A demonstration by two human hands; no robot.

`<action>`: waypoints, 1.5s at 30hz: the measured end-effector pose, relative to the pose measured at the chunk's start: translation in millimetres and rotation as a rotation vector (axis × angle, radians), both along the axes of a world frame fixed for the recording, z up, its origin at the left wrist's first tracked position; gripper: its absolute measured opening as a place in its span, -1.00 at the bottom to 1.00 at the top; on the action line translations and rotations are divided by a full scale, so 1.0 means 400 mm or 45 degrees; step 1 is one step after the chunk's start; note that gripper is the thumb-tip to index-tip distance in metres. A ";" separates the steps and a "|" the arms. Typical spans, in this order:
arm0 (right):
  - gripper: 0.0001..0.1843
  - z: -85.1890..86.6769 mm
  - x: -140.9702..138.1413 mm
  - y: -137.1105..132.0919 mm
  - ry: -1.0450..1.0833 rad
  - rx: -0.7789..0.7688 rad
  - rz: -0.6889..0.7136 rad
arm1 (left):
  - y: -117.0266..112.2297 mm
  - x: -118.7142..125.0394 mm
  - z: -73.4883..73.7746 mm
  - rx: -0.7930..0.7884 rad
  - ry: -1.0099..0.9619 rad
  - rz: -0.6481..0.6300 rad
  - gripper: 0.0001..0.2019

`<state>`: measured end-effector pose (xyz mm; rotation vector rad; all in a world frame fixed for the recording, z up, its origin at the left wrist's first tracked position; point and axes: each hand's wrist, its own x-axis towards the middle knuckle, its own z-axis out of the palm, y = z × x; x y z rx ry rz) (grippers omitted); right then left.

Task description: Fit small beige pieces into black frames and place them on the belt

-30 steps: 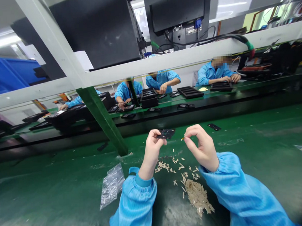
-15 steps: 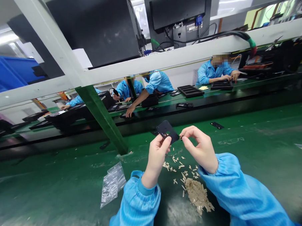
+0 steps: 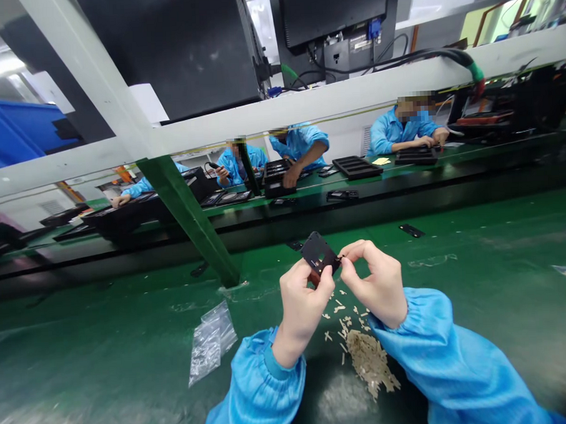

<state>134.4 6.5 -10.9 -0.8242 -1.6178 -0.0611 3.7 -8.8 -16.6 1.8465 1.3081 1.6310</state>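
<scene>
My left hand [image 3: 302,305] is closed on a thin black plastic plate [image 3: 316,247] with cut-outs, thumb in front and fingers behind. The plate is tilted above the green table. At its right edge my right hand [image 3: 377,284] pinches with thumb and forefinger; a small dark bit shows at the fingertips, too small to name. Below the hands lies a heap of small beige strips [image 3: 370,361], with loose ones scattered toward the plate.
Clear plastic bags [image 3: 212,343] lie to the left. A flat black part [image 3: 411,231] rests beyond my right hand. A green post [image 3: 189,222] rises at the left from the green table [image 3: 129,344]. Co-workers in blue sit across, near black trays [image 3: 356,167].
My left hand has tilted the plate more upright and moved slightly right. My right hand stays at its edge. Across the table, a co-worker's arm has moved right to a black tray.
</scene>
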 end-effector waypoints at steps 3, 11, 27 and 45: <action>-0.83 0.000 0.000 -0.002 -0.042 0.051 0.004 | -0.002 -0.001 0.006 0.040 0.024 0.026 -0.79; -0.84 0.013 0.003 -0.006 -0.102 0.040 0.099 | 0.002 -0.010 0.017 0.157 0.083 0.028 -0.80; -0.86 0.042 0.030 -0.001 0.055 -0.476 0.450 | -0.001 -0.020 0.029 0.207 0.155 0.016 -0.79; -0.88 0.055 0.032 -0.019 0.132 -0.601 0.570 | -0.008 -0.036 0.027 -0.007 0.008 -0.136 -0.77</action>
